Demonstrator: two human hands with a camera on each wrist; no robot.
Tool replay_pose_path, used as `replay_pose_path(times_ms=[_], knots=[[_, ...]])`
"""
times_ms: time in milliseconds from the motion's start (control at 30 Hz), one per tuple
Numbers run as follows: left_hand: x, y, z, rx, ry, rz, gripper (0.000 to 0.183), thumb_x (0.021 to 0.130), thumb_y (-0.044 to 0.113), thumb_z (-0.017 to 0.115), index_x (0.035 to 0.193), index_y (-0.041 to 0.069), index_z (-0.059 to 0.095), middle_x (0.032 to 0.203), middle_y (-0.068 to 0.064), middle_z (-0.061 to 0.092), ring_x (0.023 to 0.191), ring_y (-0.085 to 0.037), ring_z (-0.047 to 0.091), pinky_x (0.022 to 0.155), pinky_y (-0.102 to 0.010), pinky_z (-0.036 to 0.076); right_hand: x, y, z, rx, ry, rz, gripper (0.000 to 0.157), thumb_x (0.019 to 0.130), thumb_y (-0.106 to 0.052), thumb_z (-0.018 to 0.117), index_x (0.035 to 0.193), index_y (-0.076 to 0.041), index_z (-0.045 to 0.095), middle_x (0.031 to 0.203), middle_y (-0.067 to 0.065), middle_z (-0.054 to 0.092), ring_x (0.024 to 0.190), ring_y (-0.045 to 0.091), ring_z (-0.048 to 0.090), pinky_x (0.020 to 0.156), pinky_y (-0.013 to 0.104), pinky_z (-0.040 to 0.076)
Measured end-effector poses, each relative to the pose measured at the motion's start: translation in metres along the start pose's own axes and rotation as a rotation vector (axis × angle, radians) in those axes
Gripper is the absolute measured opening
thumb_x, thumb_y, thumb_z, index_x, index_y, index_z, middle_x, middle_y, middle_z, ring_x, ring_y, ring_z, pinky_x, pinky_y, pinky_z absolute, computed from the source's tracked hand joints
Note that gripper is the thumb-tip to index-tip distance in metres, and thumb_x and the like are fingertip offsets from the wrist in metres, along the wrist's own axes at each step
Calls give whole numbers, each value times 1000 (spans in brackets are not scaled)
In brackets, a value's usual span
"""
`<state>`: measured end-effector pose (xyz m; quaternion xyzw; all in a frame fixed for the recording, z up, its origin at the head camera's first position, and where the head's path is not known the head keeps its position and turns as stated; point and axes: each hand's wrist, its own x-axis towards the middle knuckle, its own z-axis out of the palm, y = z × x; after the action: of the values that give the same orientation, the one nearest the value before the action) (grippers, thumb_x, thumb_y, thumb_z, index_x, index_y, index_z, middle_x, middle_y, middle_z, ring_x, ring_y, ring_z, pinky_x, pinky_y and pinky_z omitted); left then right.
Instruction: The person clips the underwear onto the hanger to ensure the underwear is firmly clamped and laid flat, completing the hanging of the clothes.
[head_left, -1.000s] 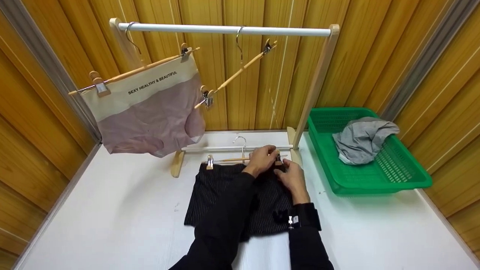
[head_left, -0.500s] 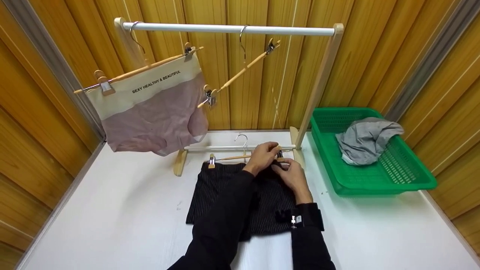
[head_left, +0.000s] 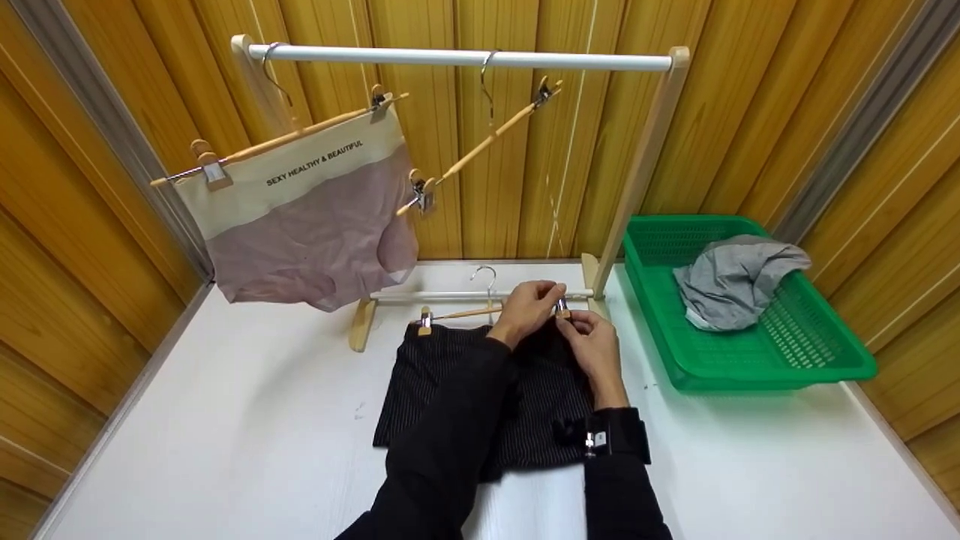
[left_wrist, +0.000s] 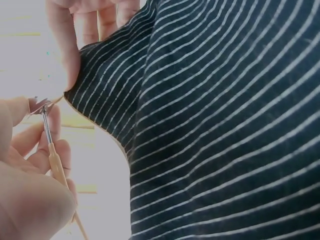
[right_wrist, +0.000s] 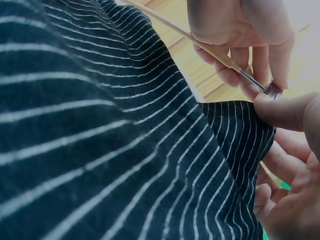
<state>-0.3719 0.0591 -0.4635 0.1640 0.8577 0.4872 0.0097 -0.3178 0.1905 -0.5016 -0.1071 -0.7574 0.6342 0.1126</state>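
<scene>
Black pinstriped shorts (head_left: 431, 375) lie on the white table, their waistband along a wooden clip hanger (head_left: 465, 313). The hanger's left clip (head_left: 425, 322) sits on the waistband's left end. My left hand (head_left: 527, 307) pinches the right clip (head_left: 562, 306); in the left wrist view that clip (left_wrist: 39, 105) shows at the end of the hanger's metal rod. Just to the right, my right hand (head_left: 596, 345) pinches the waistband corner between thumb and fingers, as the right wrist view shows with the hand (right_wrist: 295, 165) close by the clip. Forearms cover the middle of the shorts.
A rack with a white rail (head_left: 420, 55) stands behind. From it hang mauve briefs (head_left: 315, 225) on one hanger and a bare clip hanger (head_left: 491, 139). At right, a green basket (head_left: 750, 371) holds a crumpled grey cloth (head_left: 731, 281).
The head view has shifted slightly. My left hand keeps its hold at the right clip, now tilted more. The right fingers have drawn in close beneath the clip, at the waistband corner.
</scene>
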Motion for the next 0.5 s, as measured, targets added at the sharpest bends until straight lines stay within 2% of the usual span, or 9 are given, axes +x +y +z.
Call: replay_pose_path(times_ms=[133, 267, 367, 500], knots=[[0, 0, 1, 31, 7, -12, 41, 106, 39, 51, 119, 9, 75, 116, 0, 74, 115, -18, 64, 102, -44, 35, 1, 1, -1, 36, -1, 9, 29, 92, -11, 76, 114, 6, 68, 98, 11, 75, 81, 6, 64, 72, 18, 46], [-1, -1, 2, 40, 15, -36, 42, 105, 41, 51, 121, 9, 74, 117, 0, 73, 115, -18, 64, 100, -41, 35, 1, 2, -5, 51, 0, 15, 37, 93, -10, 75, 126, 5, 67, 110, 15, 74, 88, 5, 64, 75, 16, 47], [-1, 0, 1, 19, 16, -52, 41, 105, 40, 52, 122, 9, 73, 117, 0, 73, 115, -18, 63, 102, -40, 35, 1, 1, -8, 76, 29, 24, 33, 95, -8, 72, 124, 5, 67, 115, 17, 72, 91, 6, 63, 76, 16, 47], [-1, 2, 0, -28, 9, -70, 41, 104, 40, 54, 123, 9, 73, 117, -1, 73, 115, -19, 63, 105, -39, 36, 2, -1, -10, 122, 40, 34, 24, 98, -5, 66, 119, 6, 66, 114, 17, 70, 91, 8, 62, 78, 18, 46]])
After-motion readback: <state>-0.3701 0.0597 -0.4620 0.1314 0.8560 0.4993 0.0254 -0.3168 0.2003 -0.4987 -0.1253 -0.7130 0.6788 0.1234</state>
